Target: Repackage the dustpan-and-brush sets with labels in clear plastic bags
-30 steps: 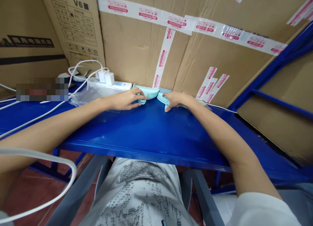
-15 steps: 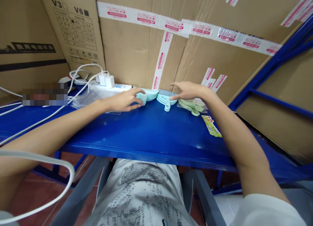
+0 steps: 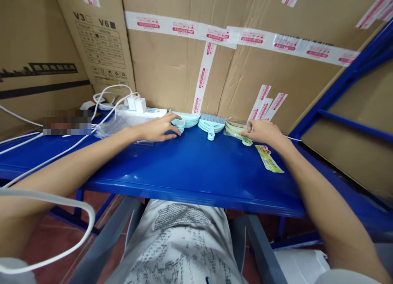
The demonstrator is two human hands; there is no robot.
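A stack of light blue dustpans (image 3: 190, 121) lies at the table's back, with round handle ends (image 3: 179, 125) pointing left. My left hand (image 3: 161, 128) is at these ends, thumb and fingers apart on either side of them. Right of it is a stack of light blue brushes (image 3: 211, 127) with grey bristles and short handles toward me. Farther right are pale green stacked pieces with handles (image 3: 233, 129), partly under clear plastic. My right hand (image 3: 264, 131) is closed on their right side, thumb over them and other fingers curled; the fingertips are partly hidden.
The blue table (image 3: 196, 165) backs onto taped cardboard (image 3: 172, 71). A white power strip (image 3: 156, 112) with chargers, white cables and a clear plastic bag (image 3: 118, 126) are at left. A yellow-green card (image 3: 269, 159) lies at right. A blue metal frame (image 3: 353, 124) rises beyond it.
My right hand has moved right and down, from above the blue brushes to the green pieces. The left hand stays at the dustpan handles. The view has shifted slightly.
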